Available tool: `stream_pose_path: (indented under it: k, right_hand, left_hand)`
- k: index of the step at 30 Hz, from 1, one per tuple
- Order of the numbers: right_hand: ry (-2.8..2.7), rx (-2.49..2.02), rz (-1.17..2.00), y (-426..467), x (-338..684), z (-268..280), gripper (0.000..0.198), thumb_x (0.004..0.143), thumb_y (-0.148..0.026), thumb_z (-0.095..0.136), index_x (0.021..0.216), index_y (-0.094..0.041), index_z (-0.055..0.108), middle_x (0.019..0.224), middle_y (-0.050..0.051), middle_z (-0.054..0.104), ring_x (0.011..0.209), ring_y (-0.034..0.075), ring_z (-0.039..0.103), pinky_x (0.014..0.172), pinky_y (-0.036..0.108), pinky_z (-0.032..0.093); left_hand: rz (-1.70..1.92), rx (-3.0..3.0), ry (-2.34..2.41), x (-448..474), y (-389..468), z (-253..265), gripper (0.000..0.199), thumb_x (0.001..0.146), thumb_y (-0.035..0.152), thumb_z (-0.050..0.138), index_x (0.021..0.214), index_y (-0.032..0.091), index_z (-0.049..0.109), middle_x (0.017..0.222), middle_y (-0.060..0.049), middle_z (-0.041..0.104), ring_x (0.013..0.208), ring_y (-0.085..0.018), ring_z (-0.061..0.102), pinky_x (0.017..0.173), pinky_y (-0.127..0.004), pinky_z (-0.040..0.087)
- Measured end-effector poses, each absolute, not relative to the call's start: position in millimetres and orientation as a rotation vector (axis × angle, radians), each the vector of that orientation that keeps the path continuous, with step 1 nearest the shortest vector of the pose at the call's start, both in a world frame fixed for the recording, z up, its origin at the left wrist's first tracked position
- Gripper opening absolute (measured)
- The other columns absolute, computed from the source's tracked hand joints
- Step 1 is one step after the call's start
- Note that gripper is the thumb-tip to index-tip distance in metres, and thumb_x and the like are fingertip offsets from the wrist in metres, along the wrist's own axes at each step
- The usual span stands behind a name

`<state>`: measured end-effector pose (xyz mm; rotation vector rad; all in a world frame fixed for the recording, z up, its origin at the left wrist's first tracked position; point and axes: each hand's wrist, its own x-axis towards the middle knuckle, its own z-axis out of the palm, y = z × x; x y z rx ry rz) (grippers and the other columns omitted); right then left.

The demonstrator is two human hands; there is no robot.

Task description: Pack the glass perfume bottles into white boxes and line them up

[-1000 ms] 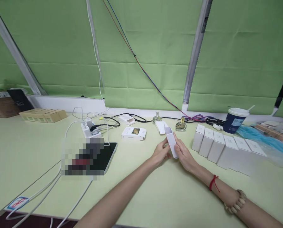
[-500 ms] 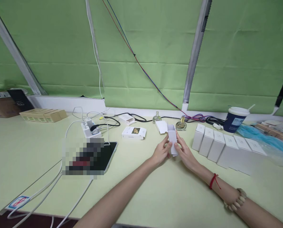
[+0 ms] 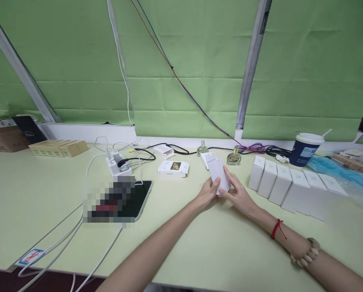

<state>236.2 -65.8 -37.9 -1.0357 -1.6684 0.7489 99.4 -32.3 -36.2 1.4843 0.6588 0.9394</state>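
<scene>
Between my two hands is a small white cardboard box (image 3: pixel 219 172), tilted, with a flap at its upper end. My left hand (image 3: pixel 208 194) grips its left side, thumb on the near face. My right hand (image 3: pixel 236 194) holds the right side, with fingers along the edge and the thumb near the bottom. Just beyond it, partly hidden, lies another white box (image 3: pixel 204 161). Behind that stands a glass perfume bottle (image 3: pixel 202 149), and a second perfume bottle with a gold neck (image 3: pixel 234 157) is to the right.
Several white boxes (image 3: pixel 275 182) stand in a row at right, before a dark paper cup (image 3: pixel 305 150). Left of my hands are a white box with a picture (image 3: pixel 173 168), an open white box (image 3: pixel 165 152), a power strip (image 3: pixel 116 163) and a tablet (image 3: pixel 141 198). Cables run along the back.
The box in my hands has turned from a narrow side to a broader face, and its upper end no longer gapes toward me. Both hands still hold it.
</scene>
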Motion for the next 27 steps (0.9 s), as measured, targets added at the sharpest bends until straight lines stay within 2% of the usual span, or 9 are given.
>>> stream_pose_path:
  k: [5, 9, 13, 16, 19, 22, 27]
  right_hand:
    - [-1.542, -0.984, 0.879, -67, 233, -36, 0.082, 0.073, -0.041, 0.063, 0.141, -0.031, 0.018, 0.14, 0.008, 0.031, 0.119, 0.024, 0.043, 0.08, 0.034, 0.054]
    - [-1.451, -0.907, 1.004, -65, 232, -38, 0.09, 0.067, -0.038, 0.069, 0.141, -0.03, 0.018, 0.142, 0.009, 0.03, 0.122, 0.025, 0.04, 0.081, 0.035, 0.053]
    - [-1.418, -0.868, 1.043, -61, 232, -42, 0.09, 0.062, -0.034, 0.073, 0.137, -0.029, 0.024, 0.138, 0.01, 0.034, 0.126, 0.025, 0.036, 0.086, 0.036, 0.05]
    - [-1.397, -0.857, 1.044, -59, 232, -46, 0.083, 0.058, -0.029, 0.075, 0.129, -0.027, 0.031, 0.131, 0.011, 0.042, 0.12, 0.025, 0.044, 0.092, 0.039, 0.047]
    - [-1.376, -0.902, 1.045, -58, 233, -49, 0.075, 0.054, -0.027, 0.077, 0.118, -0.025, 0.039, 0.118, 0.01, 0.053, 0.103, 0.026, 0.057, 0.09, 0.044, 0.047]
    - [-1.35, -0.915, 1.033, -56, 236, -52, 0.072, 0.052, -0.027, 0.078, 0.113, -0.025, 0.04, 0.113, 0.009, 0.057, 0.099, 0.026, 0.06, 0.087, 0.045, 0.049]
    - [-1.371, -0.918, 1.052, -55, 238, -53, 0.067, 0.055, -0.028, 0.077, 0.113, -0.023, 0.044, 0.115, 0.01, 0.057, 0.103, 0.025, 0.058, 0.085, 0.041, 0.051]
  left_hand:
    - [0.935, 1.429, 0.639, 99, -31, -39, 0.073, 0.069, 0.07, 0.046, 0.112, 0.011, 0.049, 0.064, -0.003, 0.053, 0.047, -0.008, 0.043, 0.042, -0.021, 0.034]
    - [0.939, 1.449, 0.609, 99, -28, -42, 0.069, 0.071, 0.063, 0.052, 0.12, 0.014, 0.044, 0.08, -0.006, 0.057, 0.05, -0.005, 0.043, 0.043, -0.018, 0.033]
    - [1.0, 1.534, 0.594, 99, -29, -39, 0.07, 0.069, 0.056, 0.06, 0.126, 0.02, 0.04, 0.105, -0.009, 0.054, 0.072, -0.01, 0.053, 0.057, -0.02, 0.043]
    - [0.981, 1.618, 0.659, 99, -29, -36, 0.07, 0.065, 0.049, 0.066, 0.125, 0.023, 0.042, 0.113, -0.009, 0.051, 0.082, -0.013, 0.055, 0.066, -0.023, 0.045]
    - [0.962, 1.735, 0.784, 96, -27, -37, 0.071, 0.059, 0.046, 0.072, 0.122, 0.022, 0.049, 0.118, -0.009, 0.049, 0.087, -0.015, 0.053, 0.07, -0.024, 0.043]
    - [0.948, 1.799, 0.811, 94, -23, -39, 0.066, 0.061, 0.048, 0.07, 0.119, 0.021, 0.052, 0.119, -0.009, 0.05, 0.085, -0.014, 0.052, 0.069, -0.024, 0.041]
    - [0.934, 1.709, 0.746, 92, -21, -39, 0.068, 0.066, 0.059, 0.061, 0.121, 0.019, 0.05, 0.113, -0.01, 0.053, 0.069, -0.009, 0.05, 0.059, -0.021, 0.041]
